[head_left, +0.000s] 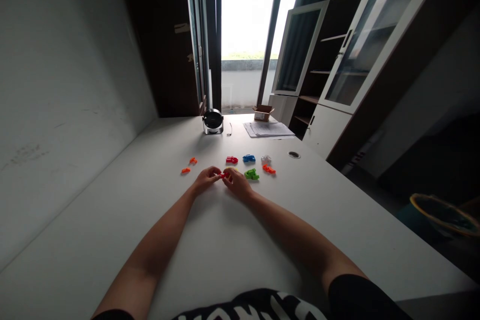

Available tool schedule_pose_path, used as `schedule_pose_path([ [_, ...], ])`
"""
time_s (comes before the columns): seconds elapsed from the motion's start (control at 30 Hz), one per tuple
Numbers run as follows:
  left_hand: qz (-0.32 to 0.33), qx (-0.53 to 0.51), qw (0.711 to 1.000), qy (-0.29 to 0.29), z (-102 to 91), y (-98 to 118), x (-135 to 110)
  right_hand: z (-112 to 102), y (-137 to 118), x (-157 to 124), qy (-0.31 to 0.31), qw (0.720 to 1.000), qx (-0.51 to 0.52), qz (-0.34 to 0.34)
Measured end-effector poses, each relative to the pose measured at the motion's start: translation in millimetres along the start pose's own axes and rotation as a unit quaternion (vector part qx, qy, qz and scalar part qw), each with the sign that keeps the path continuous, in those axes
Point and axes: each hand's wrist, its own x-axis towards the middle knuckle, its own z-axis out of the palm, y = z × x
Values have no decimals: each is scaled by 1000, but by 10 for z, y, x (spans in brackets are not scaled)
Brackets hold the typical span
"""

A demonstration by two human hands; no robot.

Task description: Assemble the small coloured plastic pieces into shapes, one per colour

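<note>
Left: our left hand point(205, 180) is nearly closed, and its fingertips pinch a small red plastic piece point(224, 175).
Right: our right hand point(237, 183) holds the same piece from other side.
Place: middle of the tabletop point(232, 245), a green plastic piece point(252, 174) just beside our right hand.

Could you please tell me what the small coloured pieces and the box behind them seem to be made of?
The blue piece and green piece look like moulded plastic: saturated colour, faint sheen, though too small to be sure. The open box looks like brown cardboard, with matte, folded flaps.
</note>
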Motion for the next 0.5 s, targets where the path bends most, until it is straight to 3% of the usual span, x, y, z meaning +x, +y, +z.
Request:
schedule_pose_path([
  [0.5, -6, -34, 999, -9, 10, -23, 32, 21, 17, -6, 18, 1000, 8, -8],
])
